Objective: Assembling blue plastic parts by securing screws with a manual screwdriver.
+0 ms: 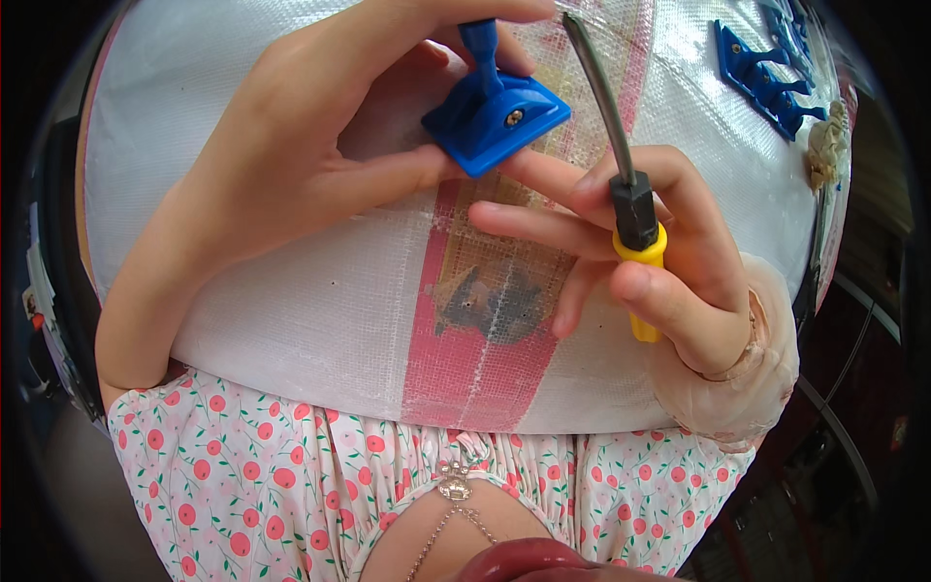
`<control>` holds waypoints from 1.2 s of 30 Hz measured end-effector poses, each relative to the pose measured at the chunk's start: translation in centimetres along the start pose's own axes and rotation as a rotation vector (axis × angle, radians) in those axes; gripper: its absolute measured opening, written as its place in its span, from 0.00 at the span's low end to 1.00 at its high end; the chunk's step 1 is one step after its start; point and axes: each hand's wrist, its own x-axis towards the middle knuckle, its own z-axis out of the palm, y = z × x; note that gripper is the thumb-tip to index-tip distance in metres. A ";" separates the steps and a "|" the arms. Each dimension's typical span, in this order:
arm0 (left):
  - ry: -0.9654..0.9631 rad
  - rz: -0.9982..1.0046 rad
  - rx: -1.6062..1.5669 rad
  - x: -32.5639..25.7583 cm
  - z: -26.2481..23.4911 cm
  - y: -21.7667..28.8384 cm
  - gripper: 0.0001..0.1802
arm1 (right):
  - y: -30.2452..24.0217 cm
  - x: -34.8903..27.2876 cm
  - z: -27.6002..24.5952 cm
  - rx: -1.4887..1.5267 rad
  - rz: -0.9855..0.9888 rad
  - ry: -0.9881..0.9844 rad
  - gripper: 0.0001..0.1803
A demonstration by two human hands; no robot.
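My left hand (330, 116) is closed round a small blue plastic bracket (495, 131). The bracket has a square base and a short stem, and a brass-coloured screw sits in its side. My left thumb presses on the base's near left edge, while the other fingers curve behind and above the stem. A screwdriver with a yellow and black handle (637, 213) is held in my right hand (679, 262). Its metal shaft points up and away, with the tip to the right of the bracket, apart from it. One right fingertip reaches the bracket's lower edge.
A round table under a white woven sheet (320, 320) with a red stripe lies before me. Several more blue brackets (766, 82) stand at its far right. Near them is a crumpled beige bundle (827, 150). A dark patch (495, 306) marks the stripe.
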 end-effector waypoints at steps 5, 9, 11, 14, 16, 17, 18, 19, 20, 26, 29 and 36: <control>0.001 -0.101 -0.121 -0.7 -0.8 -0.4 0.42 | -0.6 -0.1 -0.4 -0.031 0.064 0.070 0.26; 0.064 -0.066 -0.263 -2.0 -0.8 -2.2 0.32 | 0.0 0.1 -0.2 -0.019 -0.135 0.102 0.34; 0.054 0.086 -0.205 -1.7 -1.4 -3.8 0.26 | 0.0 0.3 0.2 -0.034 -0.243 0.155 0.34; 0.197 -0.010 0.120 -1.4 -0.4 -1.3 0.19 | -0.6 0.7 -1.2 -0.182 -0.305 0.047 0.31; 0.198 -0.086 0.072 -1.0 -0.5 -0.7 0.17 | -0.5 0.9 -2.5 -0.278 -0.379 -0.050 0.26; 0.117 -0.080 -0.090 -1.2 -1.3 -1.3 0.16 | -0.4 0.9 -3.1 -0.324 -0.422 -0.099 0.24; 0.085 -0.077 -0.191 -1.3 -1.6 -1.5 0.16 | -0.2 1.2 -3.5 -0.344 -0.467 -0.124 0.23; 0.054 -0.078 -0.293 -1.5 -1.8 -1.7 0.15 | -0.1 1.3 -3.5 -0.361 -0.503 -0.121 0.23; 0.073 -0.071 -0.342 -1.7 -1.4 -2.0 0.15 | 0.0 1.4 -3.4 -0.378 -0.539 -0.116 0.22; 0.142 -0.018 0.014 -1.2 -1.2 -0.9 0.13 | 0.3 1.3 -3.0 -0.321 -0.556 0.043 0.27; 0.285 -0.052 0.520 0.2 -0.2 1.7 0.12 | -0.4 0.8 -2.6 -0.176 -0.414 0.065 0.26; 0.099 0.117 0.459 -1.3 -2.1 0.7 0.14 | -0.5 -0.1 -0.5 -0.500 -0.320 0.254 0.31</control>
